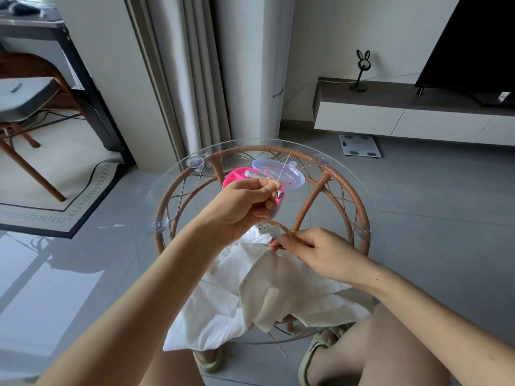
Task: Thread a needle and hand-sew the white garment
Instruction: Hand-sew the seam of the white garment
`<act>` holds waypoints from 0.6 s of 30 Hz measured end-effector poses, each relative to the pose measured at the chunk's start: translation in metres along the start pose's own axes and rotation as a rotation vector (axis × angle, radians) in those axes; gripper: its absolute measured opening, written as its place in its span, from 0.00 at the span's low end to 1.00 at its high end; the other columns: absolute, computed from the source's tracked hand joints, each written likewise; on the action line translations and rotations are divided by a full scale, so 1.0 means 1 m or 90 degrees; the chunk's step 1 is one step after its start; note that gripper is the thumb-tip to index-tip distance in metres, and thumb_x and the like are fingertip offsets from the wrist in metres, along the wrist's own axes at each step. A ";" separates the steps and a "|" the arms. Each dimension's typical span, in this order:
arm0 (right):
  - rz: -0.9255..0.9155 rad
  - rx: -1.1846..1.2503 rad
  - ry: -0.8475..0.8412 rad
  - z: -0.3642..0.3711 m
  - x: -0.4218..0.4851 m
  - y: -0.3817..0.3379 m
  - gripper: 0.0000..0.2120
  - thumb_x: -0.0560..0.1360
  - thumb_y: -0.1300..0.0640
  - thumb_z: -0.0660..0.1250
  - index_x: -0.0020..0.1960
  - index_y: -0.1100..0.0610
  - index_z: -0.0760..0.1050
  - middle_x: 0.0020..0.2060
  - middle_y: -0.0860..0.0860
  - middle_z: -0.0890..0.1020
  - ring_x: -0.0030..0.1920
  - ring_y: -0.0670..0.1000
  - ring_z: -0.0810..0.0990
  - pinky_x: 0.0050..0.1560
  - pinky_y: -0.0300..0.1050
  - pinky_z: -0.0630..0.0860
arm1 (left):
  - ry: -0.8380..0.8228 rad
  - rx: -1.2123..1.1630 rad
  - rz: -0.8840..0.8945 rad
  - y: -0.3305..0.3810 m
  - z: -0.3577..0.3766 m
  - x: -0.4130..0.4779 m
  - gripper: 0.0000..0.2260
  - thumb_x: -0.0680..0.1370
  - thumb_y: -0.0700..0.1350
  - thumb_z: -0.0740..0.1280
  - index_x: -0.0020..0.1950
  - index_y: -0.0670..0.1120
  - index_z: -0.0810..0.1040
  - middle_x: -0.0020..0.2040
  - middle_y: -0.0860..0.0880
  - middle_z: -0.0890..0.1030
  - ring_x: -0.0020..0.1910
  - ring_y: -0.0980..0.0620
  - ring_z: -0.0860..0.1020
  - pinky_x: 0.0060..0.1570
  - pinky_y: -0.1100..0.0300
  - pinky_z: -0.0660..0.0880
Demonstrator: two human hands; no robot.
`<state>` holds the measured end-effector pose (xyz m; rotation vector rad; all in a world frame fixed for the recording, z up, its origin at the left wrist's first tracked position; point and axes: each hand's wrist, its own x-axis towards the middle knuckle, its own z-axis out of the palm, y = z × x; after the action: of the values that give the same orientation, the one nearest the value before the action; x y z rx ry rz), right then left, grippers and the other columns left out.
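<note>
Grey-tiled room; round glass table (172,190) on a rattan frame. Nearest: white garment (223,296) draped over the table's near edge. Right hand (320,254), grip pinching what looks like a dark thread end (268,246) just above the cloth. Left hand (245,204), grip pinching the needle (282,169) upright. Step, judged: threading, so next the thread must meet the eye. Beyond: open pink box (234,176) holding a spool (255,174), clear lid (292,179) beside it.

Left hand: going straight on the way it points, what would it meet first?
Likely the pink sewing box just past the left hand, which pinches the needle; its height is unclear, so it might pass over.
</note>
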<state>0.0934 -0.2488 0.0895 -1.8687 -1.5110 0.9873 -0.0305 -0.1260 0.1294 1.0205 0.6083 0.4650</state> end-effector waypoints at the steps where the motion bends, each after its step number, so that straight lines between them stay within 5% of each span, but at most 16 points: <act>1: -0.005 0.003 -0.002 0.000 0.000 -0.001 0.29 0.65 0.23 0.50 0.52 0.37 0.78 0.47 0.49 0.85 0.52 0.49 0.81 0.59 0.57 0.74 | -0.001 0.000 0.000 0.000 0.000 0.000 0.14 0.80 0.32 0.56 0.38 0.37 0.75 0.29 0.45 0.73 0.28 0.55 0.68 0.24 0.69 0.63; 14: -0.012 0.002 -0.018 -0.001 0.002 -0.006 0.31 0.62 0.20 0.52 0.51 0.36 0.79 0.47 0.39 0.84 0.53 0.43 0.81 0.60 0.54 0.74 | -0.011 -0.009 -0.003 -0.003 0.001 0.000 0.12 0.80 0.31 0.56 0.39 0.38 0.74 0.28 0.47 0.73 0.26 0.57 0.69 0.25 0.70 0.62; 18: -0.015 0.004 -0.021 -0.003 0.001 -0.008 0.26 0.69 0.29 0.56 0.50 0.44 0.82 0.33 0.34 0.81 0.40 0.36 0.78 0.51 0.47 0.74 | -0.011 -0.008 -0.005 -0.005 0.002 0.000 0.12 0.80 0.32 0.56 0.39 0.38 0.75 0.29 0.47 0.73 0.25 0.57 0.69 0.25 0.70 0.62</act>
<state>0.0915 -0.2458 0.0976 -1.8346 -1.5433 1.0148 -0.0287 -0.1293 0.1259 1.0090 0.5938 0.4517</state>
